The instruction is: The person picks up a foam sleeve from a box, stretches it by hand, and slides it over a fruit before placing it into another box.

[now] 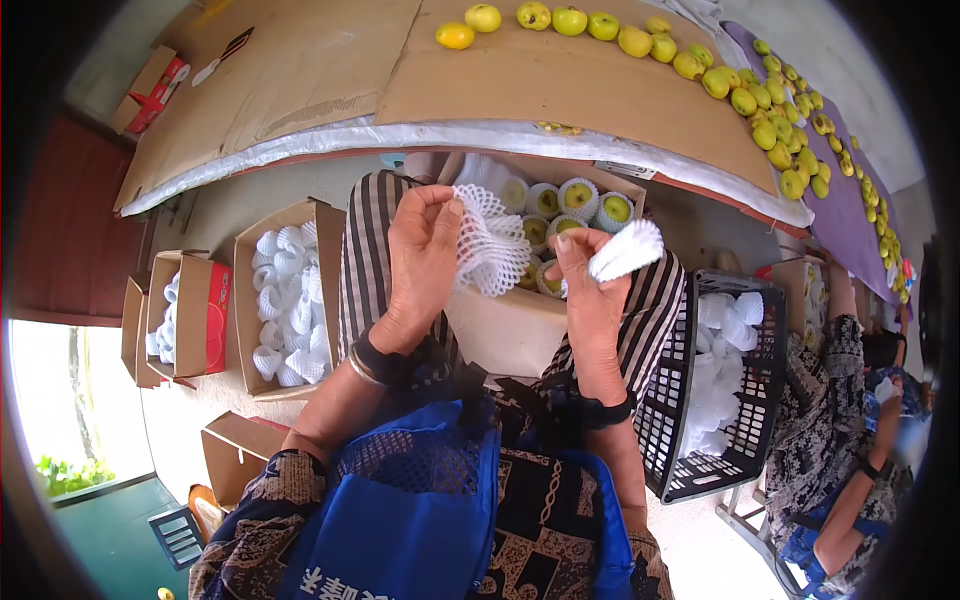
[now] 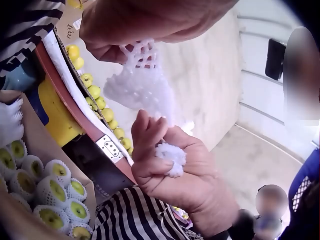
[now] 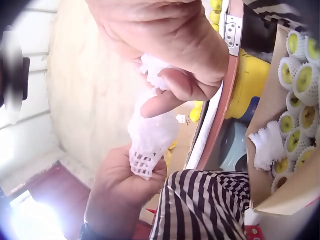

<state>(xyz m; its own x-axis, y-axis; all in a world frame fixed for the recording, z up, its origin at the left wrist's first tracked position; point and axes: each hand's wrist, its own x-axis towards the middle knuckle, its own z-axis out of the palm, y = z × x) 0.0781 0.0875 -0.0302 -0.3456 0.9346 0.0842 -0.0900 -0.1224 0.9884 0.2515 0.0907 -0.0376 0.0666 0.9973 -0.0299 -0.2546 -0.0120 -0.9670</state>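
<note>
My left hand [image 1: 420, 255] pinches one end of a white foam net sleeve [image 1: 492, 240] between thumb and fingers. The sleeve's mesh is spread wide, and its other end reaches toward my right hand [image 1: 597, 310]. A second, bunched foam sleeve [image 1: 627, 250] is gripped in my right hand; in the left wrist view its gathered end [image 2: 171, 159] pokes out between curled fingers. The right fingertips are right at the spread sleeve's edge in that view. Below both hands, between the knees, a cardboard box [image 1: 510, 318] holds several yellow-green fruits [image 1: 578, 194] in foam nets.
Boxes of foam sleeves [image 1: 290, 300] stand at left, and a black crate [image 1: 668, 400] with more is at right. Ahead is a cardboard-covered table [image 1: 300, 80] with loose fruits [image 1: 634, 41] along its far side. Another person [image 1: 820, 400] sits at the right.
</note>
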